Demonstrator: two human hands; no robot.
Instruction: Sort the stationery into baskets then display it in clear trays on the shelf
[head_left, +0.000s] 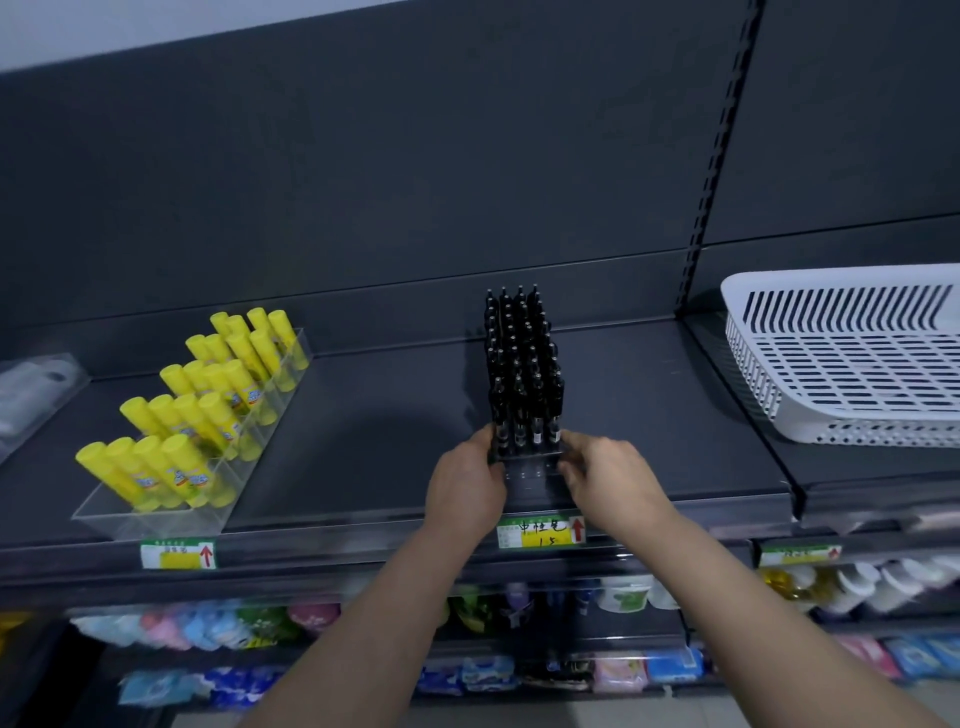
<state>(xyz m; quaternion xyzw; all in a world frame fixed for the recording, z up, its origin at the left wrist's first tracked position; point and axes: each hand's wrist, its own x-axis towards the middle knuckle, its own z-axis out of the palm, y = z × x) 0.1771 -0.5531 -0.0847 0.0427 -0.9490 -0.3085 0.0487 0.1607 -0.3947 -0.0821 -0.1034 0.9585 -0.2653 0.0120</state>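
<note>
We grip tray (531, 472), frame centre: left hand (470, 480), right hand (608, 475) pinch front corners, likely squaring pens (524, 364) above tag (540, 532).

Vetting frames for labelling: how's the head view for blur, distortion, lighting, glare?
Head view: dim, cool light; the lower-shelf packaged goods are smeared soft; the wide-angle lens bows the dark grey shelf at its edge; the yellow glue sticks and white slotted plastic basket are sharp; the clear plastic tray of black pens barely reads, no glare; a soft shadow falls left of it.
</note>
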